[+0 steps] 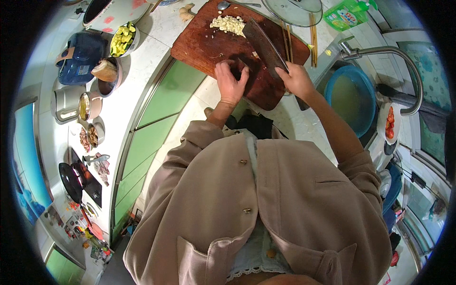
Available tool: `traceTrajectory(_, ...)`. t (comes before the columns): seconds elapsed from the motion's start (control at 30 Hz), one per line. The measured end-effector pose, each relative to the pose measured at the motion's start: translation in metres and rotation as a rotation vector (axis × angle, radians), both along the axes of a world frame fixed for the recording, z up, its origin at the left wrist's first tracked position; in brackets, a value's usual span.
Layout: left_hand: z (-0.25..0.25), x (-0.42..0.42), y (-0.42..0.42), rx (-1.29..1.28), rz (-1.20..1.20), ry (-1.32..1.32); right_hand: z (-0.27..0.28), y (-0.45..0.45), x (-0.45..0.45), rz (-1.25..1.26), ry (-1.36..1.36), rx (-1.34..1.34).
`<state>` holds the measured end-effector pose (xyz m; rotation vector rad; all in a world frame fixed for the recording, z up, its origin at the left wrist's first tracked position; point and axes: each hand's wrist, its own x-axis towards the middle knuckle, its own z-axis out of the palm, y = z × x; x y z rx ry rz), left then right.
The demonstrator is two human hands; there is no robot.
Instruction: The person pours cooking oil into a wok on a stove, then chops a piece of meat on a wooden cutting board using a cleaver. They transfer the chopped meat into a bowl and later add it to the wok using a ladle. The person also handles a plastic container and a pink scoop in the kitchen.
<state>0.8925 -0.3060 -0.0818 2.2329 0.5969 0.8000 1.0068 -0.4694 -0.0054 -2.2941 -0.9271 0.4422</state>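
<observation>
A dark wooden cutting board [199,42] lies in front of me, turned at an angle. My right hand [298,80] grips the handle of a wide cleaver [262,42]; its blade slants up over the board. By the blade's far end sits a heap of small chopped pale pieces [228,25], perhaps garlic. A few bits are scattered nearer me. At the board's near edge is my left hand [229,80], fingers curled and thumb apart, with nothing visible between them. Its fingertips are partly hidden.
Chopsticks [313,42], a glass lid [294,10] and a spoon [223,5] are around the board. Right, a blue basin [351,99] stands in the sink under a faucet [388,50]. Left, bowls of cut green vegetable [123,39] and meat [105,70] line the counter; a black pan [70,181] is farther along.
</observation>
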Motion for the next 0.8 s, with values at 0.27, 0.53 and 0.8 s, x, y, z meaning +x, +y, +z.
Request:
traceTrajectory(0.27,0.024,0.013,-0.001,-0.14,-0.032,0.293,0.001,-0.024,-0.019,-0.116,0.241,0.072)
traceTrajectory(0.53,0.03,0.008,0.011,-0.054,-0.276,0.021,-0.009,-0.028,-0.017,-0.121,0.226,0.044)
traceTrajectory(0.8,0.01,-0.024,0.019,0.153,-0.399,0.006,0.004,-0.026,-0.026,-0.023,0.014,0.001)
